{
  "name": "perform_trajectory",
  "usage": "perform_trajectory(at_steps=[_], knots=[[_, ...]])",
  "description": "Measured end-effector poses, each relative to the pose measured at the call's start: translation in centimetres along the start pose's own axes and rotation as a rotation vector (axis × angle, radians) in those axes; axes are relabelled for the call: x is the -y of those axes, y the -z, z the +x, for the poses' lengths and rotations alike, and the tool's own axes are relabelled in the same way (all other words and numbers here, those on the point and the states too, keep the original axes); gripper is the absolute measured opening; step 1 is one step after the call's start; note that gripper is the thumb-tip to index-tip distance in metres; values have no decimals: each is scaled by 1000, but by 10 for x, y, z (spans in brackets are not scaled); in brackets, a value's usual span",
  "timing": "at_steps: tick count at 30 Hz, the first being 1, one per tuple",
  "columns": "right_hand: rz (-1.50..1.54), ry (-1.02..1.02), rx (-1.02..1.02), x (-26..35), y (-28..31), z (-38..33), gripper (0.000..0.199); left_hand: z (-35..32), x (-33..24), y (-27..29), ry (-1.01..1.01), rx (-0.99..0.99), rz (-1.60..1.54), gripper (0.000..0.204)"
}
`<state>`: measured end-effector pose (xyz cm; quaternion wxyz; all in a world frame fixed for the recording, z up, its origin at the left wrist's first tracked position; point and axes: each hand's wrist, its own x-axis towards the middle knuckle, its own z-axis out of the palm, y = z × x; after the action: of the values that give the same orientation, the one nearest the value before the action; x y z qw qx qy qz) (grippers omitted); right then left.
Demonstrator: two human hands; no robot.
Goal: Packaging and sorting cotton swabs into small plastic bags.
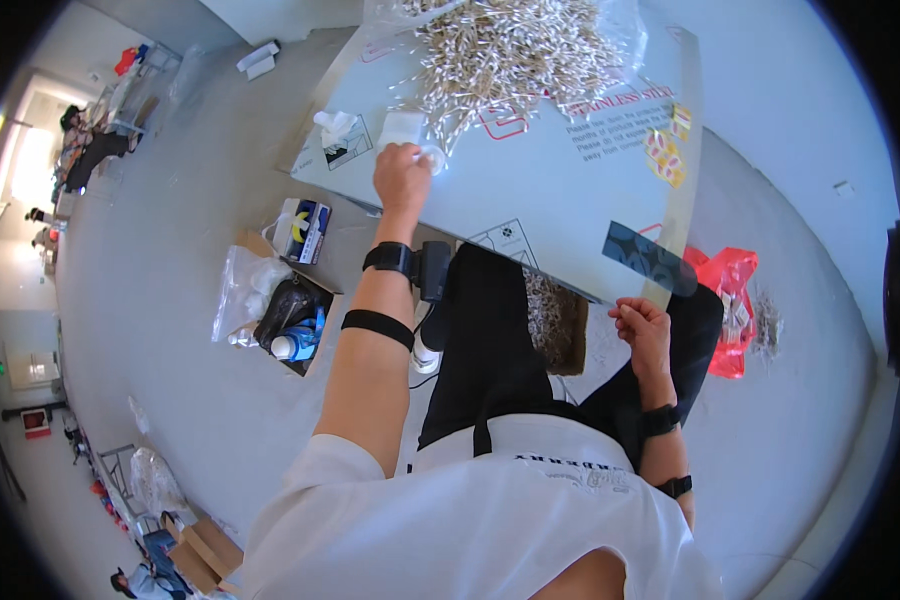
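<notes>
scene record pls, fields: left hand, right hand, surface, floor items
left hand: left hand extended onto the board, closed on a small clear packet
right hand: right hand loosely curled at the board's near edge, holding nothing visible
surface: pale flat board carrying a heap of thin white sticks
floor items: open cardboard box, small carton, red plastic bag

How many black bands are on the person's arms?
4. Two on the left forearm: a wrist band carrying a small black device and a plain band higher up. Two on the right forearm: one at the wrist, one higher.
</notes>
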<state>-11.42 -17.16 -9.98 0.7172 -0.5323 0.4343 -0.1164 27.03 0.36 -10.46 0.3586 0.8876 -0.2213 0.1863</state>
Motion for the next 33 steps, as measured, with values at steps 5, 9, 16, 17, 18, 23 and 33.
perform_trajectory(at_steps=[5, 9, 16, 17, 18, 23, 33], knots=[[30, 2, 66, -4, -16, 12, 13, 4, 4, -19, -187, 304, 367, 12], [61, -34, 61, -9, -10, 16, 12, 12, -1, -16, -99, 377, 292, 9], [78, -29, 71, -8, -13, 16, 11, 67, 43, -2, 301, 32, 5, 22], [77, -25, 87, -8, -13, 16, 11, 72, 51, -6, 304, 18, 13, 22], [80, -32, 60, -11, -11, 16, 11, 74, 53, -14, 385, 56, 125, 28], [54, -55, 2, -23, -1, 22, 10, 74, 75, -42, 353, 264, 325, 37], [136, -41, 62, -33, 8, 31, 8, 72, 55, -35, 380, 113, 160, 28]])
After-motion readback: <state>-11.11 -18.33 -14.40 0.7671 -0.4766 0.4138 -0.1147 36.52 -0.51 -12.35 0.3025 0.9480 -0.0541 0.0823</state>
